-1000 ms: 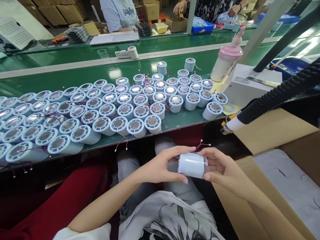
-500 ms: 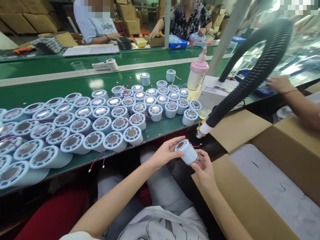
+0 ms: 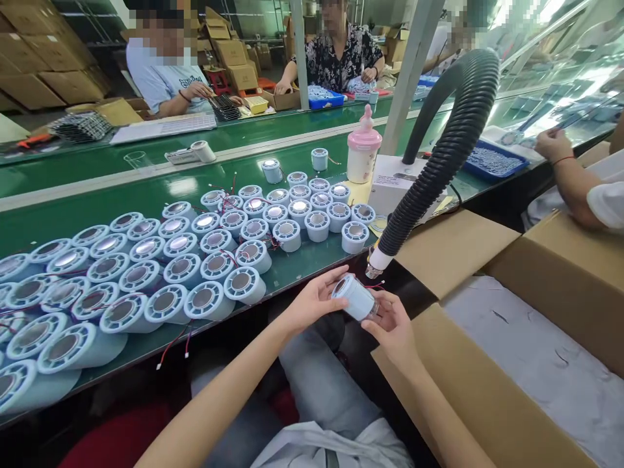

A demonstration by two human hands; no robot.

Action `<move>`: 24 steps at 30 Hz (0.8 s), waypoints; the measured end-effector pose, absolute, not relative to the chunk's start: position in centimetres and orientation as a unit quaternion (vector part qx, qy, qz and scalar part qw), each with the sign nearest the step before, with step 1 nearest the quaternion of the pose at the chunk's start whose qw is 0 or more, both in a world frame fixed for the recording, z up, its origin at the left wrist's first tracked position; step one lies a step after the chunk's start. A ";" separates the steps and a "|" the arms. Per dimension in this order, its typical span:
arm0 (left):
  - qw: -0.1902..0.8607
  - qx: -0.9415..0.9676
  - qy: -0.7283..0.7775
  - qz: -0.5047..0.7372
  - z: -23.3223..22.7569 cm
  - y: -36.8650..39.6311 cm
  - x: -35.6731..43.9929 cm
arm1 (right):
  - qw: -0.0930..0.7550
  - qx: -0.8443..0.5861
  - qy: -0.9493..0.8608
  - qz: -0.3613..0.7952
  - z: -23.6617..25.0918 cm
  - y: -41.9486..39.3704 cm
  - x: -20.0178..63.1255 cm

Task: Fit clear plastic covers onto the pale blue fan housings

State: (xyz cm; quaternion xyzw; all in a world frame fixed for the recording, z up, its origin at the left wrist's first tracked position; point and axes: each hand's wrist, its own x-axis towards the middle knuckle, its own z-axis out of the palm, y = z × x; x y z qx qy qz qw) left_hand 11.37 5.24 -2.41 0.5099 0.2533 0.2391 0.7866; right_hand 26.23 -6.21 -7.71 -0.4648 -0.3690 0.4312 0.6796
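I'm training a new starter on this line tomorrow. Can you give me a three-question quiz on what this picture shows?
1. True or false: both hands hold one white cylinder.
2. Which stands nearest the hose's nozzle? A) the pink-capped bottle B) the held cylinder C) the clear cup
3. Fill in: the many white cylinders stand on a ____ belt.

Key
1. True: the left hand and the right hand grip the white cylinder between them, below the table edge.
2. B: the nozzle of the black ribbed hose hangs just above it; the pink-capped bottle and the clear cup stand farther off.
3. Green: see the belt under the cylinder rows.
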 end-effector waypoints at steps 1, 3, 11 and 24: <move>0.787 0.518 0.247 0.228 -2.1 4.8 10.6 | 0.668 -0.463 -0.383 0.439 -7.2 -6.7 26.3; 0.775 0.555 0.230 0.197 -1.4 3.8 9.2 | 0.626 -0.474 -0.427 0.448 -5.9 -7.8 26.7; 0.651 0.711 0.204 0.172 1.9 0.1 6.3 | 0.455 -0.497 -0.530 0.514 -1.3 -10.7 27.9; 0.583 0.774 0.157 0.192 2.6 -1.0 5.6 | 0.435 -0.451 -0.344 0.699 0.9 -10.8 27.1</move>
